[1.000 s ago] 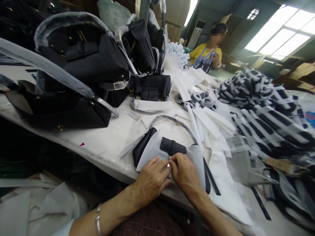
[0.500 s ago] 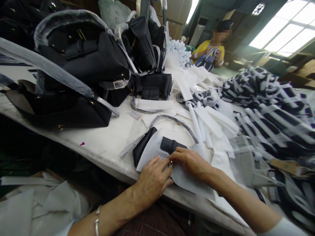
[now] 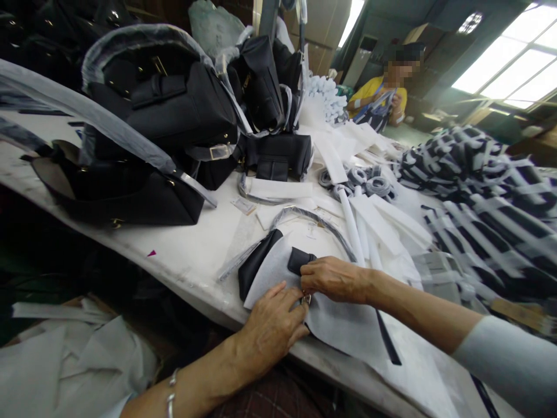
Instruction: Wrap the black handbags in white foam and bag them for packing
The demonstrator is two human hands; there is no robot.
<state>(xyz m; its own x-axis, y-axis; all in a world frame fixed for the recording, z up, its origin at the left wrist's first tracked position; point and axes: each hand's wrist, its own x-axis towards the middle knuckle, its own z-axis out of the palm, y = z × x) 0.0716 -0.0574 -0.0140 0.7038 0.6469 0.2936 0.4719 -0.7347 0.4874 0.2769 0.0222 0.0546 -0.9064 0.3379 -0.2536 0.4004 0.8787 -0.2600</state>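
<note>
A small black bag piece (image 3: 261, 264) lies on the white table (image 3: 204, 244), partly under a sheet of grey-white wrapping paper (image 3: 339, 328). My left hand (image 3: 272, 325) lies on the paper at the table's front edge, its fingers pinched by a small metal clasp (image 3: 307, 299). My right hand (image 3: 333, 278) reaches in from the right and grips the black strap tab (image 3: 300, 258) just above the clasp. A thin black strap (image 3: 387, 339) runs out from under the paper to the right.
Black handbags (image 3: 174, 122) with wrapped handles are piled at the back left. Rolls and strips of white paper (image 3: 365, 203) lie mid-table, with a heap of black-and-white wrapped straps (image 3: 487, 191) on the right. Another person in yellow (image 3: 378, 98) works at the far end.
My right hand has swung round from beside the left hand to come in from the right, sliding up onto the black strap tab. The left hand stays by the clasp.
</note>
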